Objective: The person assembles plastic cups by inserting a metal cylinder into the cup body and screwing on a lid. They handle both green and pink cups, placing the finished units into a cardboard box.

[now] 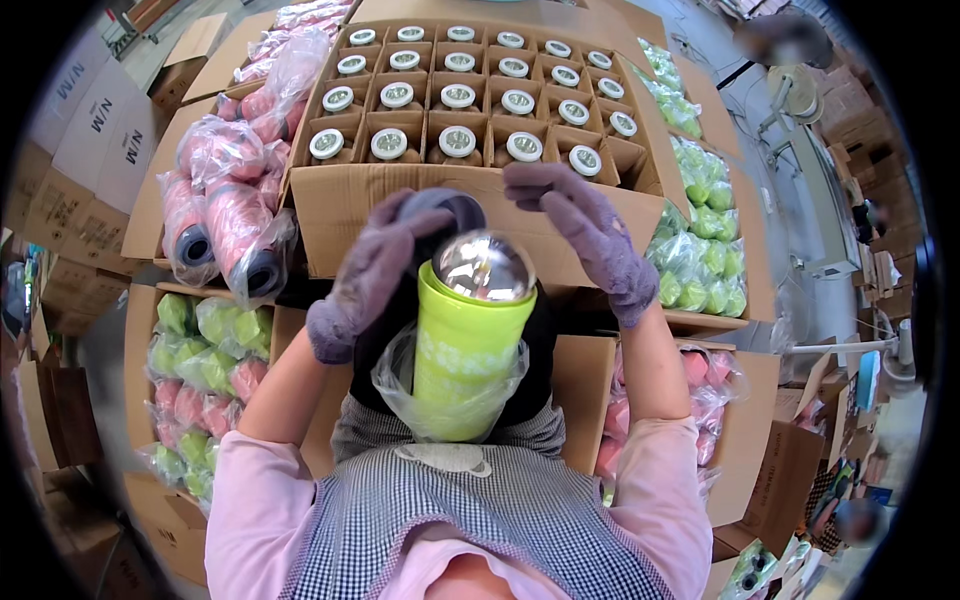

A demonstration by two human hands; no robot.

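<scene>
A bright green thermos shell stands in front of me, tilted slightly, with a clear plastic bag gathered around its lower part. Out of its top rises a mirror-silver dome, like the rounded end of a flask liner. My left hand, in a grey-purple glove, grips a dark grey round cap just above and left of the dome. The gloved right hand is raised on the other side, fingers apart and holding nothing, apart from the shell.
A divided carton ahead holds several white-rimmed, silver-topped flasks. Bagged pink thermos shells lie on the left. Bagged green items fill a box on the right. Mixed pink and green bags sit in a box at lower left.
</scene>
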